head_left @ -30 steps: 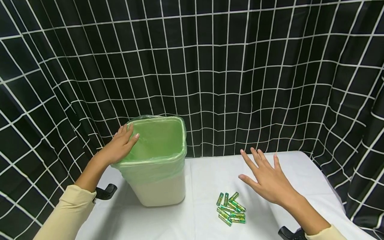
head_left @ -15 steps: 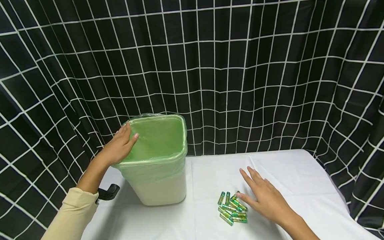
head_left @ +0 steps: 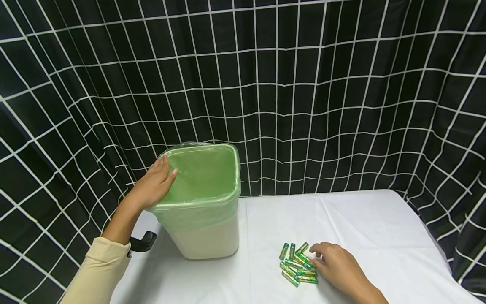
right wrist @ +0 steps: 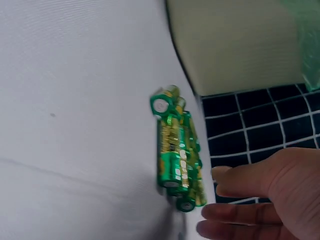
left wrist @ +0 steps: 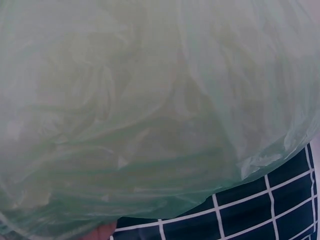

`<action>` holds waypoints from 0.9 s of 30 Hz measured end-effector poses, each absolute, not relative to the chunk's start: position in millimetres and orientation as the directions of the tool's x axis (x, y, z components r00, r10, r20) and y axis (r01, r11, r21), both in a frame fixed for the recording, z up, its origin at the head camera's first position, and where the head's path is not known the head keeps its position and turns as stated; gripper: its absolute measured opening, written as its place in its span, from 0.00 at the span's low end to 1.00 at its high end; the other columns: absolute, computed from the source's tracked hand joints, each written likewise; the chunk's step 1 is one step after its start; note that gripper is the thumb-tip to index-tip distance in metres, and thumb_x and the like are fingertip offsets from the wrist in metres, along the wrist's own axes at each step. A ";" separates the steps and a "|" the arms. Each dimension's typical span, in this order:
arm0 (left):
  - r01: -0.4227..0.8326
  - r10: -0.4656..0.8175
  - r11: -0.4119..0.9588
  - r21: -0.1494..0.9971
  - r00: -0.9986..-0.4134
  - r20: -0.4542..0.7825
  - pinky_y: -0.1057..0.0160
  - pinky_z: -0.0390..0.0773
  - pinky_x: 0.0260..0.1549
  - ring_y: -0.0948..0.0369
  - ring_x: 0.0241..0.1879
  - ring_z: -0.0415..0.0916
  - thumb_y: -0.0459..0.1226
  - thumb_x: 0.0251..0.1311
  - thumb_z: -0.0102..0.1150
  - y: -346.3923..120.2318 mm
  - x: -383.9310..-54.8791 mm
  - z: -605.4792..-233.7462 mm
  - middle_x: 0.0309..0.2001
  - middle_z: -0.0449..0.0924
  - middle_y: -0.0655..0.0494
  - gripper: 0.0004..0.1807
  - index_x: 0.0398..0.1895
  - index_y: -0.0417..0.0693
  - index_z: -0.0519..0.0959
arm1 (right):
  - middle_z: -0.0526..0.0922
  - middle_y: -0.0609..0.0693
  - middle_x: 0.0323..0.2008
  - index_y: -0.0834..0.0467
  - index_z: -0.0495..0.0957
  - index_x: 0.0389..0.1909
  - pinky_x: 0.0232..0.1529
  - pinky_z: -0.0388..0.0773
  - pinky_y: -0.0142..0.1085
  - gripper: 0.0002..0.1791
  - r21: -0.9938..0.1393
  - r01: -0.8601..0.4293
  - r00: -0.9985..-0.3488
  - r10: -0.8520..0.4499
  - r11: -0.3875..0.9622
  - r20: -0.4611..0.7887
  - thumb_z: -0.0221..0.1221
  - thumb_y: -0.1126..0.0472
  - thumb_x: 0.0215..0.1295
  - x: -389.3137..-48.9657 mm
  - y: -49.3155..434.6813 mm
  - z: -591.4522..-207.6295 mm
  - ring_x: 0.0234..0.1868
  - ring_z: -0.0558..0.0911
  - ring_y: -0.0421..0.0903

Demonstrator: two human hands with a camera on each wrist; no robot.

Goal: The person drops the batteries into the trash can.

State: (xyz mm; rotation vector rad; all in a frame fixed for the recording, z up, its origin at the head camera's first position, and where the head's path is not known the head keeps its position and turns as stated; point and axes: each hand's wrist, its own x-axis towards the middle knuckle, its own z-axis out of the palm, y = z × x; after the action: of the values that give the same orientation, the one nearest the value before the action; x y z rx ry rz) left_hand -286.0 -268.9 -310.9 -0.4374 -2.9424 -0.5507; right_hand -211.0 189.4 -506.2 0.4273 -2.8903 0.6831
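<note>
A white trash bin (head_left: pixel 205 242) with a green plastic liner (head_left: pixel 201 173) stands left of centre in the head view. My left hand (head_left: pixel 153 183) holds its left rim, thumb on the inner side and fingers along the outside. The liner fills most of the left wrist view, where one fingertip (left wrist: pixel 102 231) shows at the bottom. Several green and gold batteries (head_left: pixel 298 266) lie in a loose pile on the cloth. Close by their right side is my right hand (head_left: pixel 336 266), fingers bent, thumb and fingers apart. In the right wrist view nothing shows between them.
White cloth (head_left: pixel 273 228) covers the table under the bin and the batteries. A black curtain with a white grid (head_left: pixel 281 101) hangs behind and along both sides. On my left wrist sits a black camera mount (head_left: pixel 144 242).
My right hand has come down and left to the batteries, and its spread fingers have bent. My left hand stays on the bin's rim.
</note>
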 end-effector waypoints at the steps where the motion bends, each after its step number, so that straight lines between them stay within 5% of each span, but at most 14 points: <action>1: 0.300 0.257 0.893 0.335 -0.952 0.165 0.41 0.41 0.76 0.38 0.79 0.35 0.47 0.82 0.31 -268.6 -285.9 -310.8 0.78 0.39 0.27 0.38 0.75 0.20 0.42 | 0.84 0.42 0.29 0.55 0.87 0.39 0.29 0.78 0.38 0.11 -0.417 -0.297 -0.953 -0.239 0.859 0.186 0.74 0.61 0.55 -211.1 188.6 -507.9 0.29 0.78 0.38; 27: 0.291 0.243 0.896 0.334 -0.954 0.177 0.42 0.42 0.76 0.39 0.79 0.36 0.43 0.82 0.32 -270.0 -284.8 -311.9 0.78 0.41 0.29 0.35 0.76 0.21 0.43 | 0.79 0.41 0.26 0.58 0.86 0.39 0.32 0.79 0.41 0.13 -0.477 -0.194 -0.981 -0.182 0.857 0.071 0.72 0.70 0.51 -215.3 179.3 -523.8 0.28 0.76 0.39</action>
State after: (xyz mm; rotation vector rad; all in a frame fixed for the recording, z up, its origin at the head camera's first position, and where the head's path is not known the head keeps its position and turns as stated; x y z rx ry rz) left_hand -284.8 -270.0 -311.9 -0.4144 -2.9309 -0.5471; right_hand -215.3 179.3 -523.8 0.3048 -3.0046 0.7761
